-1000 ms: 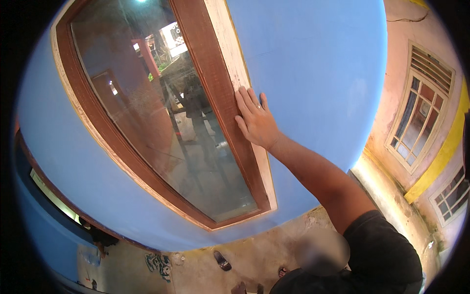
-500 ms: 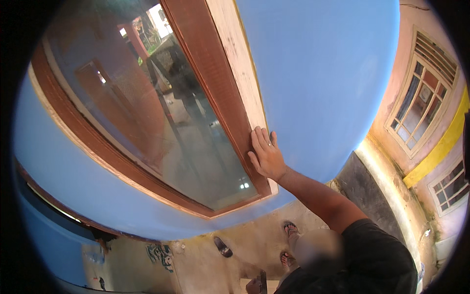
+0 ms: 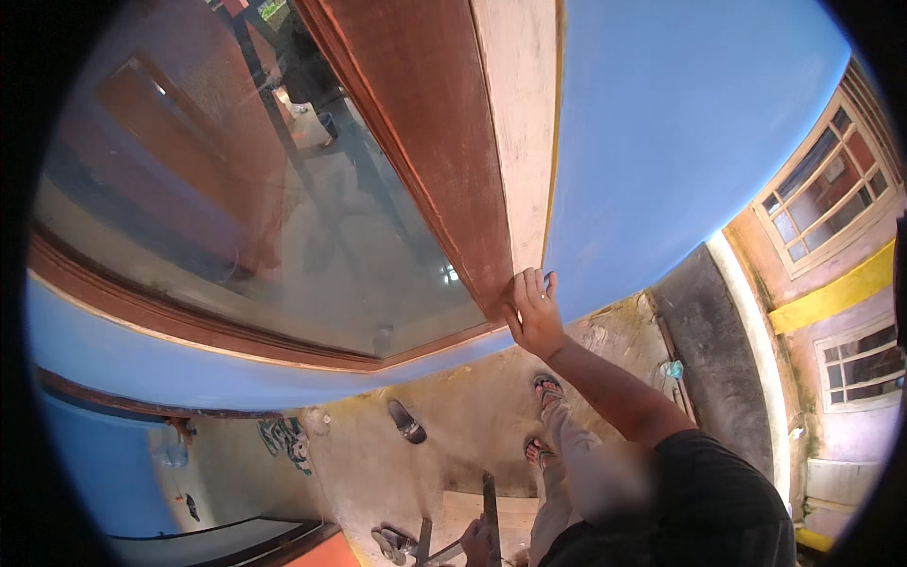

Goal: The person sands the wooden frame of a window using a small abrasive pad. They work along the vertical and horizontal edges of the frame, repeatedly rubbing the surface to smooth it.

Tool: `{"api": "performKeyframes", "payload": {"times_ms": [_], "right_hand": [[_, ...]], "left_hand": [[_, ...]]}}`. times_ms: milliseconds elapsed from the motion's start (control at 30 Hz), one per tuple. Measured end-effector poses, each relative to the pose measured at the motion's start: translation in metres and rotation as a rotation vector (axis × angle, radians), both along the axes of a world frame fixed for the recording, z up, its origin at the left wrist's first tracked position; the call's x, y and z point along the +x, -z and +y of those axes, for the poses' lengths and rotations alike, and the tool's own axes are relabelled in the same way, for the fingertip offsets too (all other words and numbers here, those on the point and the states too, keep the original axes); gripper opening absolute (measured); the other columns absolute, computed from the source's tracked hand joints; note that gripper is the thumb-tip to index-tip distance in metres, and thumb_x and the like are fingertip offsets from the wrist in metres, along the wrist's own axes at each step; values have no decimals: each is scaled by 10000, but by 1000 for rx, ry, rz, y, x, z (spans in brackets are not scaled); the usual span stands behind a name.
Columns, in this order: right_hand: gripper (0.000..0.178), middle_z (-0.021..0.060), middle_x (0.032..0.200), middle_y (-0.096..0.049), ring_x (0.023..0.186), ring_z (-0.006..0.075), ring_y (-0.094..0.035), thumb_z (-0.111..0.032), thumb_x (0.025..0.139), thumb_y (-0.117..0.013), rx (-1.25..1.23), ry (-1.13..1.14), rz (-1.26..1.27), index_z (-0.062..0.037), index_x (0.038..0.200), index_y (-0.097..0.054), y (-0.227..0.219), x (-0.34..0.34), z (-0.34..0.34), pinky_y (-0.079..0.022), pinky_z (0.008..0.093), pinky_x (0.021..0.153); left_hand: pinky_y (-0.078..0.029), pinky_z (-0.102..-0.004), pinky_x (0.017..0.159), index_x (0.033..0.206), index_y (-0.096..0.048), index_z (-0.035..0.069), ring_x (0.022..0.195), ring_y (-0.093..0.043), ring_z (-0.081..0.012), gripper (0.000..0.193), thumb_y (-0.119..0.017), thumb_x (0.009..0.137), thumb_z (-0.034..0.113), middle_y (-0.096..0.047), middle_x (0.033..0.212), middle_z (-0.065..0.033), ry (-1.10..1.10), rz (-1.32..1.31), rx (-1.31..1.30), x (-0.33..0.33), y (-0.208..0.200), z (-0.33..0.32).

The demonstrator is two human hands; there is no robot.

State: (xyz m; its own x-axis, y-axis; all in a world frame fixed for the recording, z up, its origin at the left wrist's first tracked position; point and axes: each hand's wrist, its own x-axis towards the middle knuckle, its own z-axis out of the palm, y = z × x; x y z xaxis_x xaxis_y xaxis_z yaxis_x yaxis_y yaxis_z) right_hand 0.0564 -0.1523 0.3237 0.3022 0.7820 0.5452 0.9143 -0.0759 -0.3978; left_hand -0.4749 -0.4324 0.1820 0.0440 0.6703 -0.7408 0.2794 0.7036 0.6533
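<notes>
My right hand (image 3: pixel 537 317) lies at the lower corner of a window frame. Its fingers are stretched over the bottom end of the pale, bare wooden strip (image 3: pixel 522 142), with the thumb apart beside the brown-painted frame (image 3: pixel 416 104). A ring shows on one finger, and nothing held is visible. The glass pane (image 3: pixel 331 246) carries reflections. Low in the picture, my left hand (image 3: pixel 477 542) is closed beside a dark upright bar (image 3: pixel 489 501); what it grips, if anything, is hidden.
Blue wall (image 3: pixel 680 142) surrounds the window. Below are my sandalled feet (image 3: pixel 546 392), a loose dark sandal (image 3: pixel 406 422), more footwear (image 3: pixel 392 543) and a pale board (image 3: pixel 510 515). A patterned cloth (image 3: pixel 283 442) lies farther left. A pink wall with a white-framed window (image 3: pixel 827 184) stands at right.
My right hand has slid down the pale strip to its lower end. The view has shifted, bringing more floor, the footwear and the pale board into sight. My left hand stays low.
</notes>
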Motion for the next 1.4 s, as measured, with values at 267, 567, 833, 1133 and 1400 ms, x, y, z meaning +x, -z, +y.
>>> {"api": "performKeyframes", "payload": {"times_ms": [267,567,833,1133,1400], "right_hand": [[749,345,1567,-446,1455,517,-467,-121,917,-743,44,45,46,108,1550,-416,38,-18,-16,-336,725,1198],[706,348,1551,-450,1422,522,-473,-141,948,-734,213,-16,-58,98,1541,-434,-81,-10,7,-345,802,1090],[695,307,1563,-476,1403,524,-494,-141,947,-729,129,-21,-14,58,1552,-452,-39,-9,-5,-360,786,1099],[698,280,1581,-473,1445,516,-484,-145,951,-726,170,-72,44,17,1574,-456,-116,-10,-3,-354,767,1157],[660,180,1624,-476,1481,450,-478,-197,1010,-681,98,-67,111,-52,1613,-456,-115,-10,-17,-349,763,1176]], "left_hand": [[-420,-274,525,910,-678,39,599,-530,-70,26,-699,918,25,-598,769,54,146,117,7,29,-23,8],[-586,-357,812,1257,-812,81,876,-697,-188,415,-754,1031,424,-804,988,-118,-16,0,-86,1,-3,-3],[-439,-252,594,1054,-775,51,661,-552,-55,138,-746,935,115,-616,778,56,91,46,5,10,4,18],[-513,-268,703,1262,-771,-6,754,-611,-85,349,-782,928,94,-701,845,6,47,-29,-49,96,-34,77],[-476,-248,665,831,-603,78,698,-580,-66,276,-739,1060,153,-616,751,27,394,-98,292,262,-244,209]]}}
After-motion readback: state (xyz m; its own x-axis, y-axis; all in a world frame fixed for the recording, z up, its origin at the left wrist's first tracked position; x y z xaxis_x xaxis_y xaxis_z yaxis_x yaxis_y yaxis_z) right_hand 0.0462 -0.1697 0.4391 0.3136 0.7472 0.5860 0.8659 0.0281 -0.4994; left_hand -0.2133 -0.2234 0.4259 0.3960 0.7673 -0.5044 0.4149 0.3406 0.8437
